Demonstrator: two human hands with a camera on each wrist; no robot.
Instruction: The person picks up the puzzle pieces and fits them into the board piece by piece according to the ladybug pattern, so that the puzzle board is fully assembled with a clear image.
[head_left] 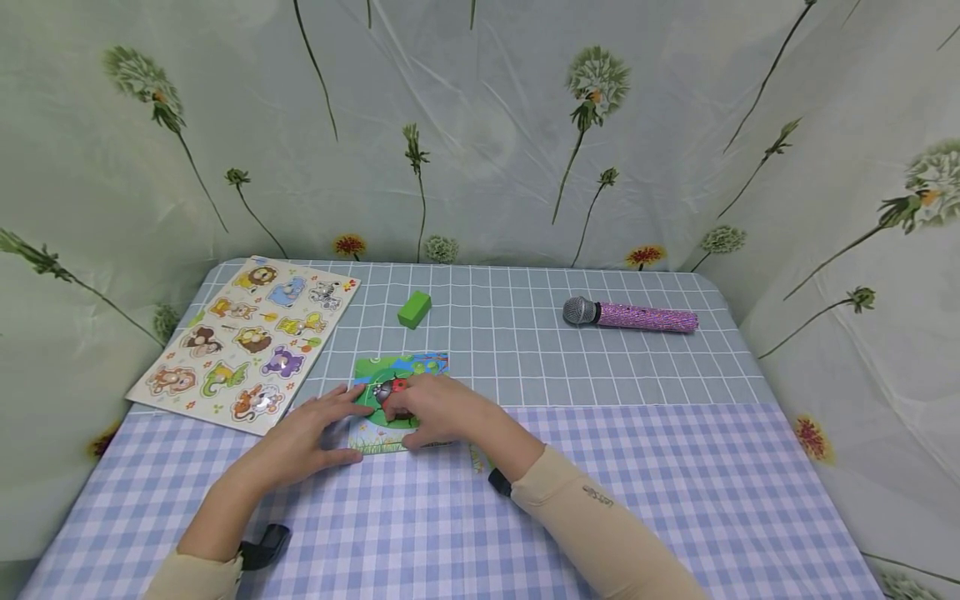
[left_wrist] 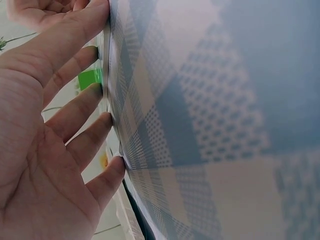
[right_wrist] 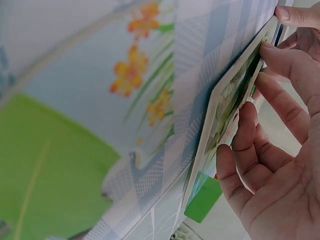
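Note:
A jigsaw board with a red ladybug picture (head_left: pixel 388 360) lies on the checked cloth. At its left side is my left hand (head_left: pixel 315 429), with spread fingers touching the left edge and the thumb near the lower corner. My right hand (head_left: pixel 442 408) reaches over the board's right half, hiding part of the ladybug. In the right wrist view, fingertips (right_wrist: pixel 225 155) of that hand press on the board's face, slightly bent, and I see nothing pinched between them. A loose jigsaw piece (right_wrist: pixel 75 135) with green and orange flowers lies close to the right wrist, mostly hidden in the head view.
An animal puzzle board (head_left: pixel 247 342) lies at the left on the table. Behind the ladybug board sits a green block (head_left: pixel 415 309). A pink glittery microphone (head_left: pixel 637 317) lies at the back right. Flower-printed curtain (head_left: pixel 495 167) surrounds the table's back and sides.

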